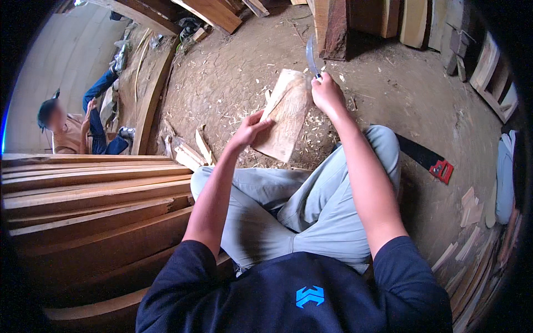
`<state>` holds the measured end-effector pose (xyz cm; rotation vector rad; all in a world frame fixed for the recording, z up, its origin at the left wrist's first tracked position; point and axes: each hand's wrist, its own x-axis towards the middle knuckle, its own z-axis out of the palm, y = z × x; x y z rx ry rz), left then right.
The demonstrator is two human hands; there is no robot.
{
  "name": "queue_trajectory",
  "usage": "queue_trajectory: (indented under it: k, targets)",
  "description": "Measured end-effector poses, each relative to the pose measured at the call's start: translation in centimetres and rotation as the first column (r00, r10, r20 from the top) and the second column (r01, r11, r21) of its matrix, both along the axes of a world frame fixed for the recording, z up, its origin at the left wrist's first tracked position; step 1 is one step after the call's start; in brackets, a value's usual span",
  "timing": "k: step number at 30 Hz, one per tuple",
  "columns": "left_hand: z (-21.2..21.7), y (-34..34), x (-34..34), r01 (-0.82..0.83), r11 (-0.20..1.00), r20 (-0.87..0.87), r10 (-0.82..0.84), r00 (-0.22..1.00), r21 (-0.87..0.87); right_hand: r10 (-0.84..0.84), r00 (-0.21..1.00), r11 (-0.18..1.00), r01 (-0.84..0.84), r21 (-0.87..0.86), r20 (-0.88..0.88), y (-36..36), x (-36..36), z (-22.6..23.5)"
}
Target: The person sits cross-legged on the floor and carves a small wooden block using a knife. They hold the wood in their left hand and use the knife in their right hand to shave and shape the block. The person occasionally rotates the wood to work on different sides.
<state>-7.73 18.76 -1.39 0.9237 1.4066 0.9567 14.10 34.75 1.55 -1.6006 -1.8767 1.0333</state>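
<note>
A pale wooden slab (286, 114) stands tilted on the dirt floor in front of my crossed legs. My left hand (250, 129) grips its left edge and holds it up. My right hand (326, 93) is closed around the handle of a curved metal blade (311, 55), which points up just above the slab's top right corner. Wood shavings lie scattered around the slab's base.
Stacked long planks (94, 188) fill the left side. Short wood offcuts (191, 152) lie beside my left knee. A handsaw with a red handle (430, 161) rests on the ground at right. Another person (72, 130) sits at far left. Timber leans at the back (333, 28).
</note>
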Motion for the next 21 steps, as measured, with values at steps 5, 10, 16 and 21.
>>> queue_trajectory:
  k: [5,10,16,21]
  targets:
    - [-2.8,2.0,-4.1,0.258,0.957,-0.269,-0.284,0.92,-0.129,0.167,0.986,0.986,-0.167,-0.022,-0.006,-0.6,0.0,0.1]
    - [-6.6,-2.2,-5.1,-0.075,0.995,-0.635,0.099,0.766,0.065,0.451,0.888,0.89,-0.439,-0.125,0.094,-1.6,-0.7,-0.7]
    - [-9.1,-7.8,0.2,-0.553,0.828,-0.758,0.419,0.499,0.094,0.637,0.704,0.767,-0.541,-0.344,0.313,-4.7,-0.9,0.4]
    - [-13.5,-8.5,0.0,-0.438,0.898,-0.519,0.393,0.759,0.041,0.611,0.642,0.792,-0.504,-0.344,0.464,-6.1,-1.0,0.4]
